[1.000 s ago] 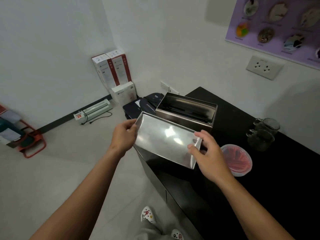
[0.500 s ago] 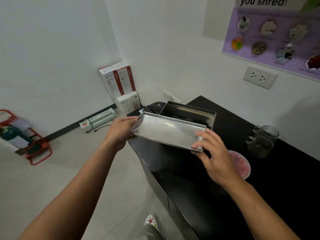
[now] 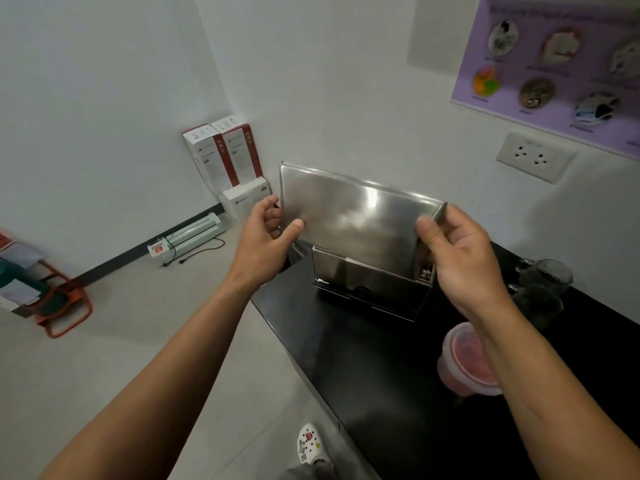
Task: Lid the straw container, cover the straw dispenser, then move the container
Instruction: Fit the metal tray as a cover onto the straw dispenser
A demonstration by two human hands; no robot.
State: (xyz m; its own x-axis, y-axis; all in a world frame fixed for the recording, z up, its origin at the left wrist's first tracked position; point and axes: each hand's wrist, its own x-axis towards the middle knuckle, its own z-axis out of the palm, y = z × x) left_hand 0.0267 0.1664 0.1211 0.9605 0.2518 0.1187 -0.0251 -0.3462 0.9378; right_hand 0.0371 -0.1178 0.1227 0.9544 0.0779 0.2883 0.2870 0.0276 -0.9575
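A shiny steel cover point(image 3: 353, 216) is held upright, tilted toward me, above the steel straw dispenser point(image 3: 367, 284) on the black counter. My left hand point(image 3: 266, 237) pinches the cover's left edge. My right hand point(image 3: 460, 251) grips its right edge. The cover hides the dispenser's open top. A round clear straw container point(image 3: 460, 362) with red straws and a lid on it sits on the counter at the right, partly behind my right forearm.
Two glass mugs point(image 3: 543, 289) stand at the counter's back right by the wall. The black counter point(image 3: 381, 375) ends at its left edge near my feet. Boxes point(image 3: 225, 157), a laminator point(image 3: 194, 233) and an orange cart point(image 3: 52, 303) are on the floor to the left.
Both hands have raised the steel cover and tipped it from nearly flat to upright over the dispenser. The view has shifted down and closer.
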